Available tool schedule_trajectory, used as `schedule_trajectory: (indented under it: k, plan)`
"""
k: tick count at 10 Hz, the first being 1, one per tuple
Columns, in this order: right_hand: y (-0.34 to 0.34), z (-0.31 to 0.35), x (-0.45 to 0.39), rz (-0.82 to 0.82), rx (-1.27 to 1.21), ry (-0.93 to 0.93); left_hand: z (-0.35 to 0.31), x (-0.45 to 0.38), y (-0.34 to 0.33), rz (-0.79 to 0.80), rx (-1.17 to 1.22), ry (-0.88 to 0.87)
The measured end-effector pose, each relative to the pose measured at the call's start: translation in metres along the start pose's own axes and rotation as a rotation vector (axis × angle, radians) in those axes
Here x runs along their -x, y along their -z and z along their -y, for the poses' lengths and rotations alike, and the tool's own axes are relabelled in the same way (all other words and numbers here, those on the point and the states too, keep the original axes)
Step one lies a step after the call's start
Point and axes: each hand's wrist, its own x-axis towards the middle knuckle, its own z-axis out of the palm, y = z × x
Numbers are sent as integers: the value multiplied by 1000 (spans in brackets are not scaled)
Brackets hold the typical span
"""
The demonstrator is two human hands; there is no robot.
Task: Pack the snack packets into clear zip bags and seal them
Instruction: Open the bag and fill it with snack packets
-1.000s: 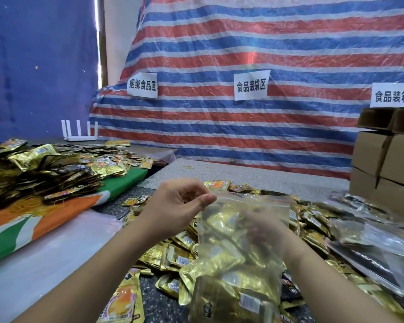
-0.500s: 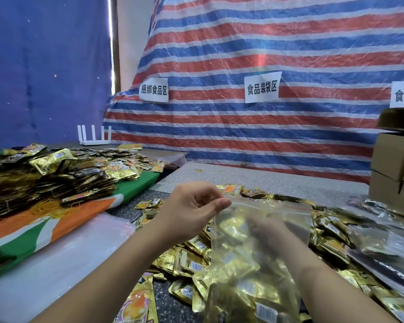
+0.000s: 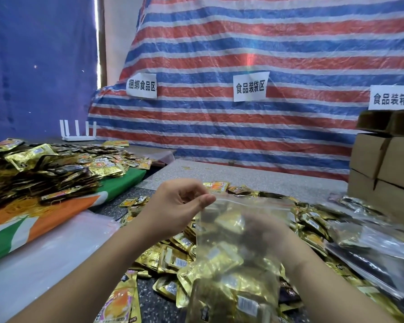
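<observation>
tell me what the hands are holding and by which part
The left hand pinches the clear zip bag of gold packets at its top left corner. The right hand is behind the bag; its grip cannot be told.

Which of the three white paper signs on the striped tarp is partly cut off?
The rightmost sign, above the cardboard boxes; the frame edge clips it. The other two show whole.

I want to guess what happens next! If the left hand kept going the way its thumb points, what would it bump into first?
Probably the clear zip bag: the left hand already pinches its top left corner, thumb pointing right along the zip edge. Depth is uncertain.
</observation>
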Motion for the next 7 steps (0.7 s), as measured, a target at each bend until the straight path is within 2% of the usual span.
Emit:
schedule_trajectory:
  k: [1, 2, 3, 4, 6, 7]
  plan:
    - [9, 14, 7, 65, 539, 96, 1, -1, -2, 5, -1, 0]
    - [24, 35, 20, -17, 337, 227, 2, -2, -5, 8, 4, 9]
    - [38, 55, 37, 32, 90, 290, 2, -4, -11, 13, 21, 8]
    - [40, 73, 63, 109, 26, 431, 0, -6, -17, 28, 12, 1]
    - [32, 89, 122, 383, -89, 605, -4, -9, -24, 31, -4, -1]
    - [24, 88, 141, 448, 47, 687, -5, -10, -27, 31, 15, 13]
